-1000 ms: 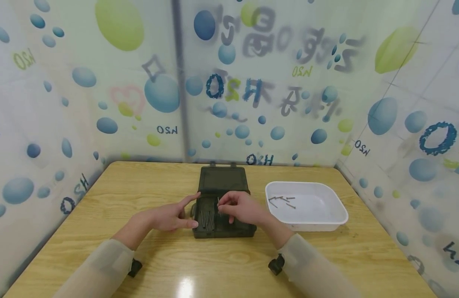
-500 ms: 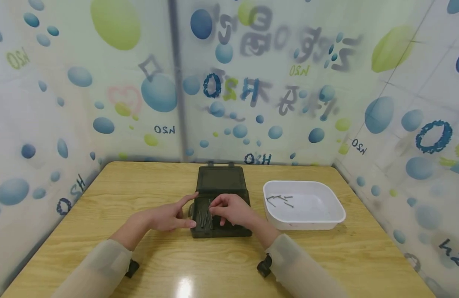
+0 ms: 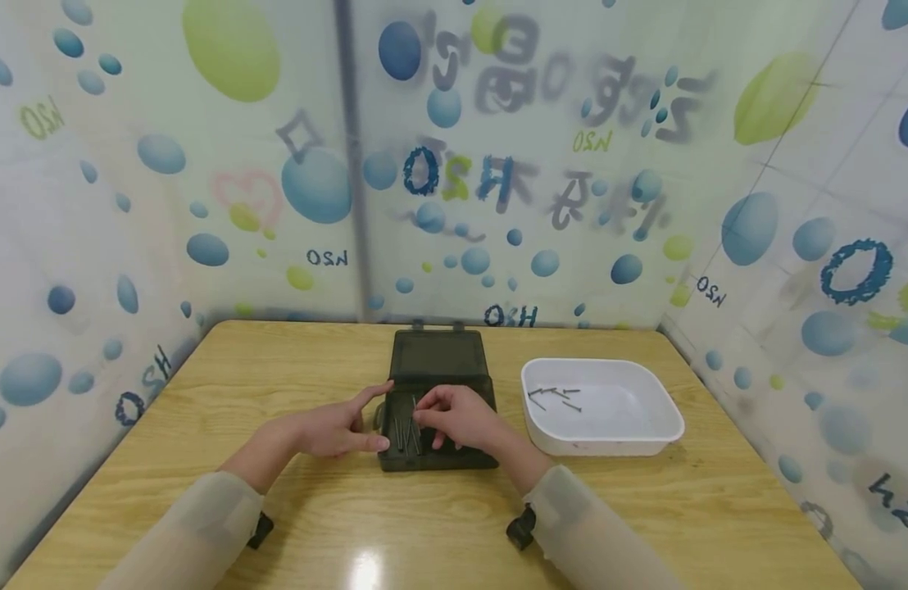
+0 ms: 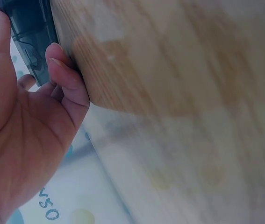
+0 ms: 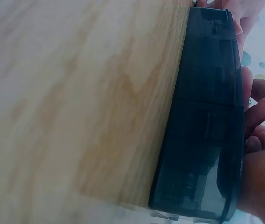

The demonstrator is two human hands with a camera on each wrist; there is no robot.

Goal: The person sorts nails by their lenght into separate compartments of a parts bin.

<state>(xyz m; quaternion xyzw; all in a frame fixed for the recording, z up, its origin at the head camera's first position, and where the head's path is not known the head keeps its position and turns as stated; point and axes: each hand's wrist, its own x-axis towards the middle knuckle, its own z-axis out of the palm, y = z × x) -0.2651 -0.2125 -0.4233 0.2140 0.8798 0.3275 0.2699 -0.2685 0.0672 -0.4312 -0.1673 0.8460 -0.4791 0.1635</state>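
Observation:
A dark see-through plastic case (image 3: 438, 354) lies with its lid folded back on the table. Slim metal nails (image 3: 404, 434) rest in its left compartment. Over that compartment my right hand (image 3: 457, 416) pinches a nail (image 3: 415, 402) between thumb and index finger, its tip pointing up. My left hand (image 3: 324, 430) stays at the case's left side, index finger and thumb stretched out to touch its edge. In the left wrist view the other fingers (image 4: 67, 77) bend beside the case wall. The right wrist view shows the case's front wall (image 5: 202, 121), which partly hides the right fingers.
A white plastic tray (image 3: 597, 447) stands right of the case, with several nails (image 3: 553, 393) at its left end. The wooden table (image 3: 424, 524) reaches back to a patterned curtain (image 3: 454, 246), which also closes off both sides.
My right hand has moved left with the nail, from the middle of the case to over the left compartment, and has barely moved in the last half second. The left hand keeps its place.

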